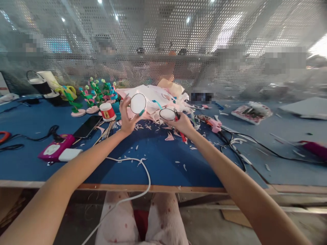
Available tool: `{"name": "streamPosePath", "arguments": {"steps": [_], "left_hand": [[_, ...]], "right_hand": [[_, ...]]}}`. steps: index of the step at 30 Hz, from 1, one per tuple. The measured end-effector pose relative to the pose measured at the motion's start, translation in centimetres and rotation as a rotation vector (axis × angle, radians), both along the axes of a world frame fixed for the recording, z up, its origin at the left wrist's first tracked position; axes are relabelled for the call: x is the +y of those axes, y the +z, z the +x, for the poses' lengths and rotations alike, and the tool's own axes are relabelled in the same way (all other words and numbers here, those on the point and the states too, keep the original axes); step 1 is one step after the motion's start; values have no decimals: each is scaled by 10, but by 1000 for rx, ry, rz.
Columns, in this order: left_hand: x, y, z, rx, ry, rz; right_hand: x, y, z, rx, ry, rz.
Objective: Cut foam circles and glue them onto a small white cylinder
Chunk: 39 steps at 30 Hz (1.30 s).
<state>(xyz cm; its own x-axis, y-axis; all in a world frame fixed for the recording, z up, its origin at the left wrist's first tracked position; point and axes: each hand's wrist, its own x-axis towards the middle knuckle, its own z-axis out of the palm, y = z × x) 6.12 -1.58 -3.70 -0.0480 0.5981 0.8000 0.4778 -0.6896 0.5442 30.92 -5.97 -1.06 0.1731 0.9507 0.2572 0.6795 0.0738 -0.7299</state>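
My left hand (127,119) pinches a round white disc with a black rim (138,103) between thumb and fingers, its face turned towards me. A second white disc with a dark rim (167,114) is tilted flatter, held at its right edge by my right hand (184,123). A small black object (176,114), perhaps a marker, also shows at my right fingers. Behind both hands lies a heap of white and pink paper (150,93). Paper scraps (169,136) are strewn on the blue table (158,166) below them.
At left stand a red-and-white paper cup (107,112), several green craft plants (95,92), a phone (87,127) and a purple power strip (56,148). A white cable (146,170) crosses the front edge. A pink glue gun (215,125) and black cables lie right; a perforated screen (163,44) rises behind.
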Motion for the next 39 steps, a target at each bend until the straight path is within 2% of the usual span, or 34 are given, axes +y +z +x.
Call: {"name": "streamPosePath", "arguments": {"steps": [2,4,6,8,12,14,16,19,21,23,27,30,32,34,36,37,39], "left_hand": [[-10,0,5,11,-60,1],[-16,-3,10,39,-176,5],[-17,-7,13,74,-259,24],[-15,-11,14,116,-284,57],[-7,-15,11,149,-306,88],[-4,-15,10,138,-332,62],[-4,-15,9,135,-385,25],[-8,-11,10,169,-514,-16],[-11,-9,10,203,-588,-25],[-14,-8,11,217,-628,-30],[-12,-12,12,95,-596,-49],[-7,-16,13,-20,-512,-97],[-6,-17,14,-26,-469,-126],[-7,-16,14,32,-459,-125],[-9,-14,13,121,-462,-95],[-9,-13,13,166,-462,-74],[-10,-13,13,243,-453,-28]], "right_hand": [[18,5,-2,11,-61,-80],[38,11,-5,-43,-162,-73],[53,16,-10,-61,-197,52],[59,19,-14,-136,-201,174],[41,19,-14,-397,-177,392],[27,16,-11,-497,-76,456],[16,10,-10,-538,156,457],[10,1,-13,-422,450,391],[11,-4,-17,-345,496,355],[14,-5,-17,-339,463,384],[24,-5,-3,-359,211,507],[34,-11,12,-369,48,466],[40,-17,17,-404,112,380],[43,-20,16,-448,297,288],[41,-16,13,-483,431,277],[38,-11,13,-496,430,313],[30,4,16,-522,261,429]]}}
